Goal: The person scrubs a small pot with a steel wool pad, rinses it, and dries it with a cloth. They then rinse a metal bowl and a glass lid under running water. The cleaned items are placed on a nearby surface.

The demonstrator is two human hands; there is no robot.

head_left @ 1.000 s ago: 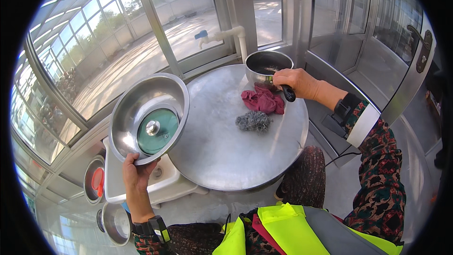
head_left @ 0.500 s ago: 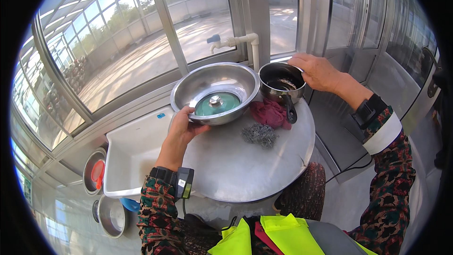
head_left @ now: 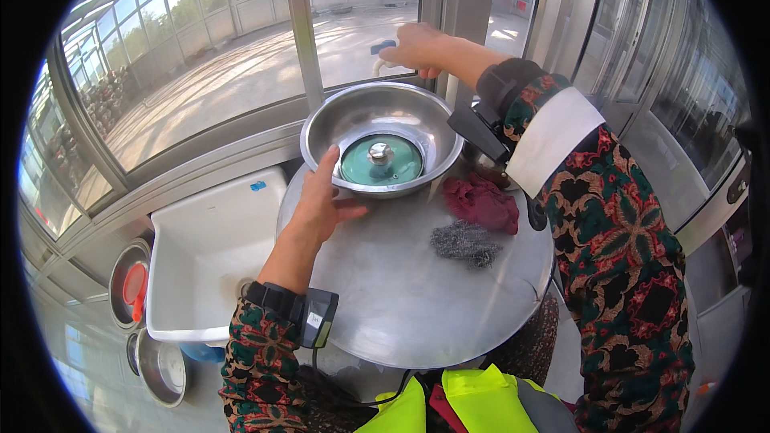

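A wide stainless steel bowl (head_left: pixel 437 130) stands at the back of the round metal table, with a green glass pot lid (head_left: pixel 359 168) and its steel knob inside. My left hand (head_left: pixel 315 202) grips the bowl's near left rim, thumb up along the side and fingers low against it. Above and behind the bowl, my right hand (head_left: pixel 419 50) is closed on the blue handle (head_left: pixel 383 46) of a pale tap. My right forearm hides most of the small saucepan; its black handle (head_left: pixel 536 213) shows. A dark red cloth (head_left: pixel 484 202) and a grey steel wool scourer (head_left: pixel 465 244) lie on the table.
The round metal table (head_left: pixel 401 305) stands before me. To its left is a white basin (head_left: pixel 188 252). Further left on the floor are a metal bowl with a red scoop (head_left: pixel 135 282) and another metal pan (head_left: pixel 166 365). Framed glass windows (head_left: pixel 216 56) rise behind.
My right hand has left the saucepan's rim and moved left and away to the tap handle. My left hand stays at the bowl. The view has shifted slightly.
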